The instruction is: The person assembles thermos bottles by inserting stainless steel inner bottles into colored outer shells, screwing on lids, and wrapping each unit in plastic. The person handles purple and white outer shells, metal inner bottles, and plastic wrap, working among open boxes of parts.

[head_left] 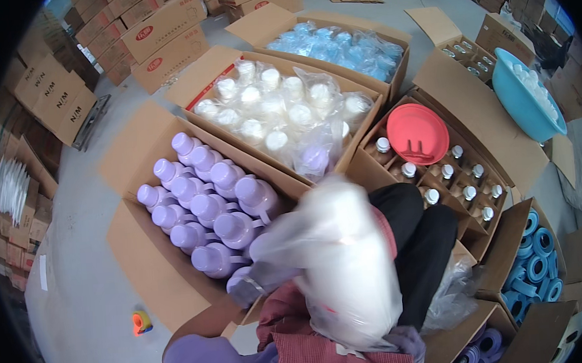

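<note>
as i watch remotely, a blurred white wrapped bundle (351,272) sits between dark-trousered legs (425,246) and a carton (141,263) of lavender bottles (208,207); another carton (186,84) holds wrapped white bottles (250,95). left hand (277,275), right hand (409,343): i can't tell how their fingers sit.

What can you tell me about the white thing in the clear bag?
The white thing is smooth-looking and broad, narrowing toward a rounded top, perhaps a bottle; motion blur hides finer parts. Its loose, clear bag looks like thin plastic and flares out to the left. It is held over the person's lap, narrow end toward the boxes, wide end toward the body. The right hand is by its lower end; its grip is unclear.
</note>
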Demonstrator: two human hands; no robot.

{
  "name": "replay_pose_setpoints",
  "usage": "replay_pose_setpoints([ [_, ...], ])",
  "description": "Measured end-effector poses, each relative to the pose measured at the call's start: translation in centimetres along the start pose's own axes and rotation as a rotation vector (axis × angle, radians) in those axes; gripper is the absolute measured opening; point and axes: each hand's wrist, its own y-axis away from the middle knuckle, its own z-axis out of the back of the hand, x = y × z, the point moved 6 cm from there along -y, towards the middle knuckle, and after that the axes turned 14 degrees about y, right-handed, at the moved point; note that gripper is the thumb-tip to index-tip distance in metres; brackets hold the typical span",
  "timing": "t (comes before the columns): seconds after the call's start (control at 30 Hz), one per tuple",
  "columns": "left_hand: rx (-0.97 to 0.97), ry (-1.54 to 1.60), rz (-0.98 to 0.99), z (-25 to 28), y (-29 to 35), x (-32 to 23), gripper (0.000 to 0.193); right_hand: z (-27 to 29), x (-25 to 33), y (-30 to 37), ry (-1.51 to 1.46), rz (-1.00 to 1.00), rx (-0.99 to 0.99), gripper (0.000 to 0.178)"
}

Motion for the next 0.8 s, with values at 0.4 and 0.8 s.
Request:
replay_pose_setpoints([
  [0.4, -0.889, 0.853, 0.118, 13.4, 11.8, 14.4, 0.033, -17.4, 7.0, -33.3, 0.362, 0.695, 0.184, 0.019],
  [0.8, -0.427, -0.21, 0.108, 16.1, 2.7, 23.2, 0.053, -17.5, 5.5, -28.6, 0.536, 0.596, 0.393, 0.04],
])
